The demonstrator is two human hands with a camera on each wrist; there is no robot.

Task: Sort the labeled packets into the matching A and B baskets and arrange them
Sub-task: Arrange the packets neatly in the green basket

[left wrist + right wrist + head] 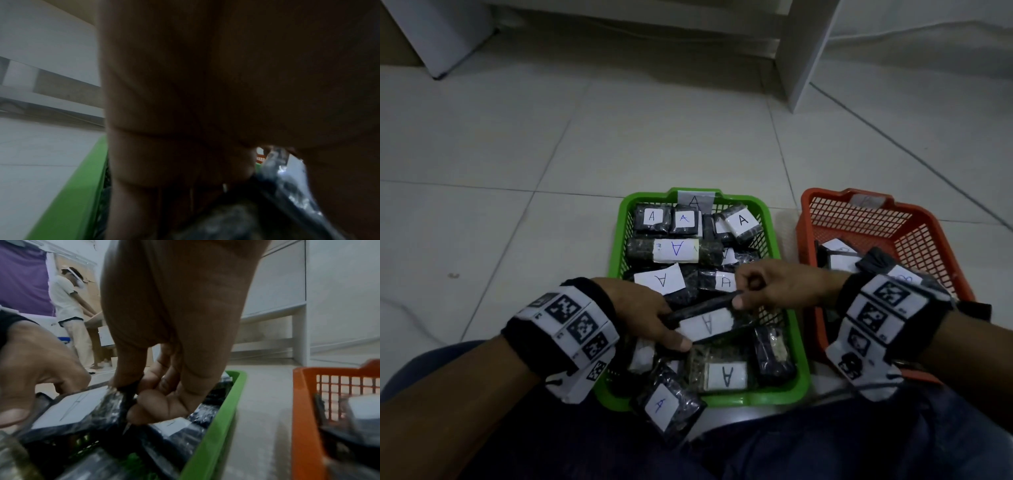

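Low in the centre of the head view, both hands work over the green basket point(784, 263), which carries an A tag on its far rim and is crowded with dark plastic-wrapped packets bearing white A labels. The left hand point(650, 317) and the right hand point(767, 284) share one packet point(705, 322): it is held tilted above the heap in the near half of the basket, its white A label facing up. The left thumb lies along its lower left edge with the fingers tucked behind, while the right thumb and forefinger pinch its upper right corner, a grip the right wrist view confirms, the fingertips point(144, 410) clamped on the crinkled wrapper edge. The orange basket point(928, 240) sits just beside it at the right of the frame; its tag is unreadable here and only a few packets lie at its near end, one seemingly marked B. The step in hand is probably arranging this A packet into a tidy row. The main risk is the slick wrapper slipping from the corner pinch, so the packet drops askew. Another packet point(666, 409) already overhangs the near rim at the bottom of the frame, and any shove through the pile could tip it out onto the person's lap. Pressing down could also bury neighbouring labels.
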